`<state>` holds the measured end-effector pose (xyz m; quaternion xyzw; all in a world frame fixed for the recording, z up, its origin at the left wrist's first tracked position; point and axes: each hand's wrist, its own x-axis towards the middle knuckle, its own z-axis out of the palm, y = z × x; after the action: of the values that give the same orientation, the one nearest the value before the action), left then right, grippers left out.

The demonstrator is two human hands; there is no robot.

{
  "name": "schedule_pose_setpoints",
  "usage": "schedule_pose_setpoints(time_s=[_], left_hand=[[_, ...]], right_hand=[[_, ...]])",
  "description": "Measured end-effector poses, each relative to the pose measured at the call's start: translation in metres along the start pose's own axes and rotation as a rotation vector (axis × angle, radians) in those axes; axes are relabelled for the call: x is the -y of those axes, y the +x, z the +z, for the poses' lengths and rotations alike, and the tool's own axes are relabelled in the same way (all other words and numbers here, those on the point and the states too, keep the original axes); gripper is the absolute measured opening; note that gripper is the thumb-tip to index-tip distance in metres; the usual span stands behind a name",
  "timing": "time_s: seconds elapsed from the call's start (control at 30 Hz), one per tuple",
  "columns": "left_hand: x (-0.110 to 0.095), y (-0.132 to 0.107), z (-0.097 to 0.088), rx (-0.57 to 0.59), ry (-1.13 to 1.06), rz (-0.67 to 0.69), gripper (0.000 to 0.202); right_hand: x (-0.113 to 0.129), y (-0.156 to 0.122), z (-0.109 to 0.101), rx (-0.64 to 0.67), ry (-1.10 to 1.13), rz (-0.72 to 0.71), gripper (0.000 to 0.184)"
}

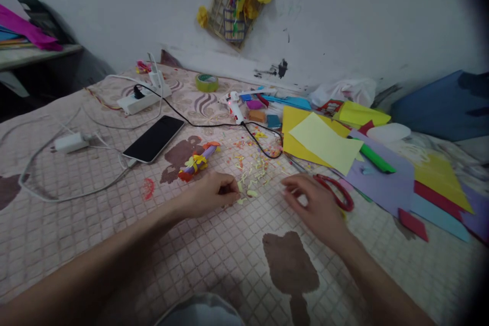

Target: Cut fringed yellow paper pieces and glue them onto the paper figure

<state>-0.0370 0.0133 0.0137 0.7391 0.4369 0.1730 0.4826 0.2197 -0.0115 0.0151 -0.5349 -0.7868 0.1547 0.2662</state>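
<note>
My left hand [214, 194] rests low over the cloth, thumb and fingertips pressed together at the edge of some pale yellow paper scraps [255, 181]. Whatever lies in that pinch is too small to make out. To the right of the scraps, my right hand [311, 206] hovers with loosely bent fingers apart, and nothing shows in it. Red-handled scissors [338, 191] lie just beyond it, partly hidden by the hand. Behind my left hand is a small purple paper roll [198, 161] with yellow and orange paper on it.
A glue gun [234, 107] with a black cord stands behind the scraps. Coloured sheets [376, 173] spread over the right side, with a green marker [377, 158] on them. At left are a phone [155, 138], a power strip [143, 99] and loose cables. Green tape [207, 82] lies near the wall.
</note>
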Motion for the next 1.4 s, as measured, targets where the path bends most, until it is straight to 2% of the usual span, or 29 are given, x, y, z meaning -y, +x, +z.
schedule_pose_setpoints(time_s=[0.07, 0.17, 0.27, 0.53, 0.63, 0.8, 1.0, 1.23, 1.33, 1.4], left_hand=[[0.000, -0.001, 0.000, 0.008, -0.011, 0.002, 0.015], [0.002, -0.002, 0.001, 0.000, 0.000, 0.001, 0.015], [0.004, -0.003, 0.003, -0.024, 0.047, 0.010, 0.019], [0.005, -0.011, 0.000, -0.228, 0.065, 0.028, 0.017], [0.005, -0.016, -0.003, -0.244, 0.071, 0.034, 0.015], [0.005, -0.020, -0.004, -0.253, 0.133, 0.031, 0.015], [0.004, -0.019, -0.002, -0.260, 0.159, 0.026, 0.016], [0.008, -0.016, 0.003, -0.279, 0.145, 0.041, 0.016], [0.009, -0.016, 0.006, -0.308, 0.115, 0.054, 0.013], [0.008, -0.015, 0.007, -0.318, 0.102, 0.058, 0.012]], right_hand=[[0.017, 0.007, 0.016, 0.128, 0.072, -0.114, 0.016], [0.028, 0.016, 0.032, 0.205, 0.074, -0.191, 0.019], [0.028, 0.022, 0.040, 0.202, 0.079, -0.188, 0.017], [0.020, 0.024, 0.042, 0.193, 0.146, -0.120, 0.014], [0.020, 0.022, 0.043, 0.216, 0.138, -0.103, 0.013], [0.018, 0.022, 0.048, 0.167, 0.138, -0.129, 0.015], [0.016, 0.024, 0.051, 0.083, 0.172, -0.091, 0.015], [0.019, 0.025, 0.043, 0.062, 0.158, -0.078, 0.013], [0.021, 0.042, 0.034, 0.016, 0.083, -0.084, 0.013], [0.021, 0.066, 0.030, -0.013, 0.037, -0.091, 0.012]])
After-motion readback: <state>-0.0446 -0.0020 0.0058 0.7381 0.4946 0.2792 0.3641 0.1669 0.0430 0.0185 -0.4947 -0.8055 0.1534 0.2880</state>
